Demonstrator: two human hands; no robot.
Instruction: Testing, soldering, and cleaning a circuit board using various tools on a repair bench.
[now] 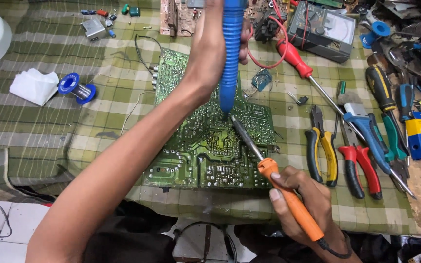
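Observation:
A green circuit board (pixel 205 146) lies solder side up on a green checked cloth (pixel 49 122). My left hand (pixel 213 44) grips a blue desoldering pump (pixel 231 58) held upright, its tip down on the board's middle. My right hand (pixel 300 195) holds an orange-handled soldering iron (pixel 288 197) like a pen. The iron's metal tip (pixel 234 121) touches the board right beside the pump's nozzle.
Yellow-handled pliers (pixel 322 151), red-handled cutters (pixel 359 168), a red screwdriver (pixel 296 61) and other tools lie right of the board. A multimeter (pixel 325 29) and another board (pixel 179 17) sit behind. A blue solder spool (pixel 76 87) and a white tissue (pixel 34 85) lie left.

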